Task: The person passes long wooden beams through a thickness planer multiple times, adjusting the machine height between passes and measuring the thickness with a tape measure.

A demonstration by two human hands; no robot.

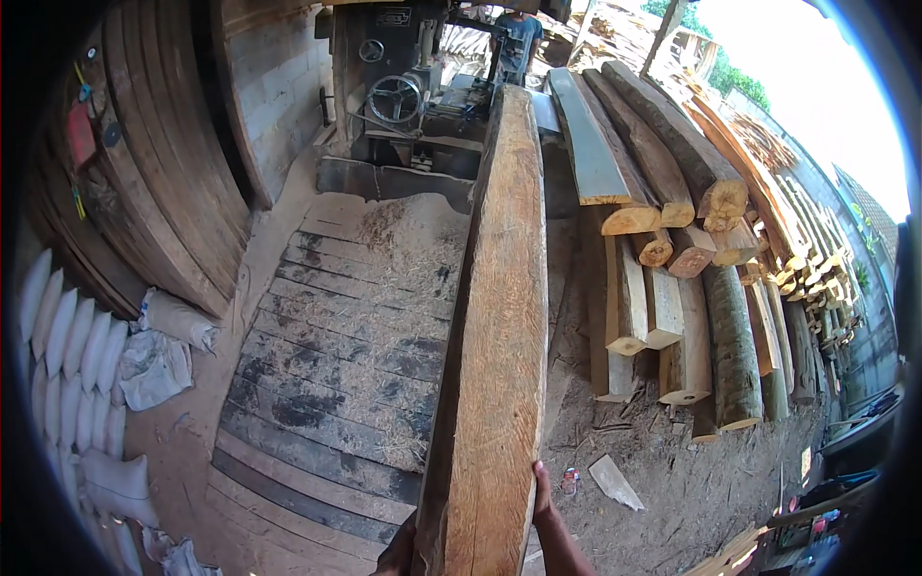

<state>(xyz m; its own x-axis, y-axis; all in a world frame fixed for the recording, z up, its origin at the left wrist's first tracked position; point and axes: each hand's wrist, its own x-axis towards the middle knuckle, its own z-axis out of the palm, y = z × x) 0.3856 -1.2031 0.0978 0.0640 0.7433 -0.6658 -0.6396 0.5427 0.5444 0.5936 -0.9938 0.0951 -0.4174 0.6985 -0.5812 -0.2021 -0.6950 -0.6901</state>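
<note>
A long, thick timber beam (501,317) stretches from close in front of me up to the bandsaw machine (413,96) at the far end. Its upper face is rough and light brown, and the left side is in dark shadow. My right hand (545,499) grips the near part of the beam on its right side, thumb against the edge and the other fingers hidden beneath. On the left side, lower down, my left hand (398,549) is closed against the beam, mostly covered by it. The beam's far end rests near the machine's table.
Logs and sawn timbers (663,163) are stacked on the right. A slatted wooden floor (327,384) with sawdust (413,226) lies left of the beam. Filled white sacks (72,355) and leaning planks (154,163) line the left. Another person (519,43) stands behind the machine.
</note>
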